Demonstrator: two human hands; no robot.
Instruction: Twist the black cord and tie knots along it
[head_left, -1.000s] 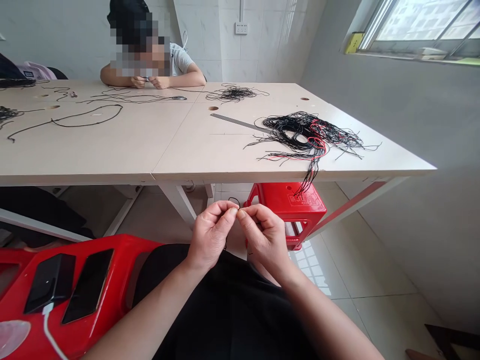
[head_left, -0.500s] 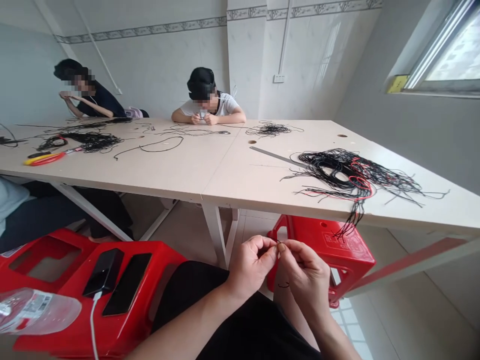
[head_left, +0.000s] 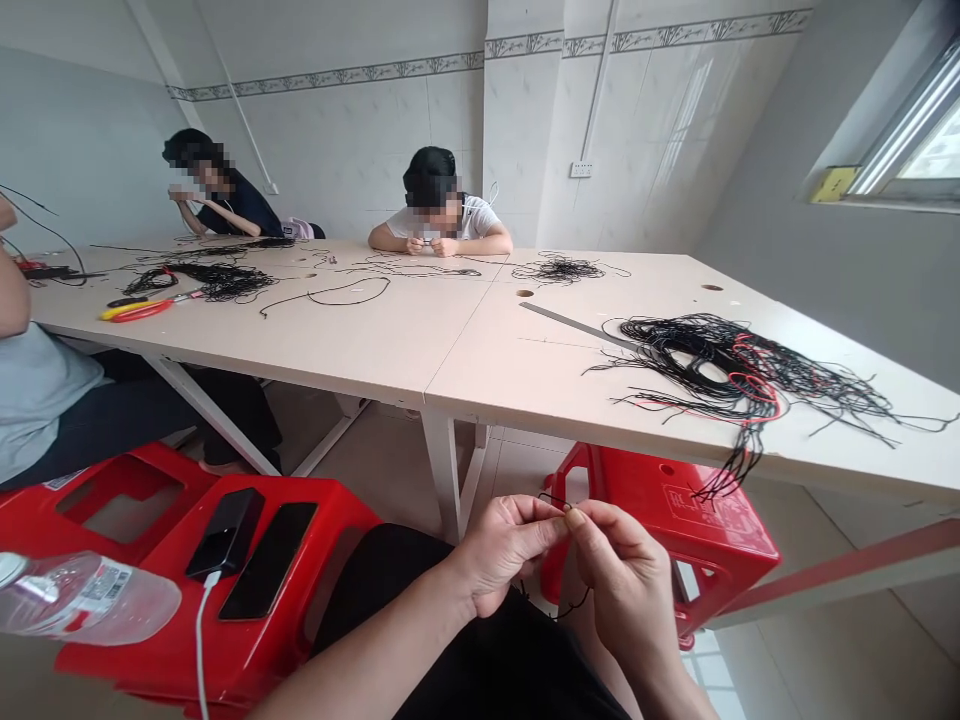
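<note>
Over my lap, my left hand and my right hand meet at the fingertips. Both are closed in a pinch on a thin black cord. A short piece of it arches above the fingertips, and a loose loop hangs below between the hands. The spot where it is pinched is mostly hidden by the fingers. On the table beyond lies a large bundle of black cords with some red strands; several ends droop over the table edge near my right hand.
A metal ruler lies partly under the bundle. Red stools stand below the table and at left, where a power bank, a phone and a plastic bottle rest. Pliers lie farther off. Other people sit around the table.
The view has swung left, so the scene sits farther right. More of the black cord shows above and below my fingertips. Both hands stay pinched together.
</note>
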